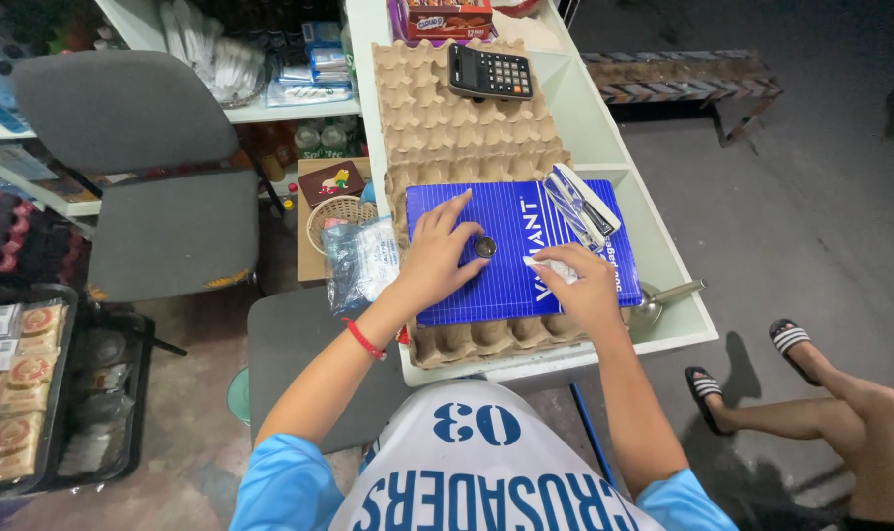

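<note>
A blue notebook (511,231) lies on a stack of brown cardboard egg trays (447,128) on a pale green counter (614,138). My left hand (435,254) rests on the notebook with fingers spread, its fingertips beside a small dark round coin-like object (484,247). My right hand (583,285) sits on the notebook to the right and pinches a small white piece (545,265), perhaps paper. A stapler-like white and blue tool (580,202) lies on the notebook's far right corner.
A black calculator (490,73) sits on the far egg trays. A metal spoon (663,297) lies at the counter's right edge. A grey chair (137,167), shelves of goods and a wicker basket (339,211) stand left. Another person's sandalled feet (762,374) are at right.
</note>
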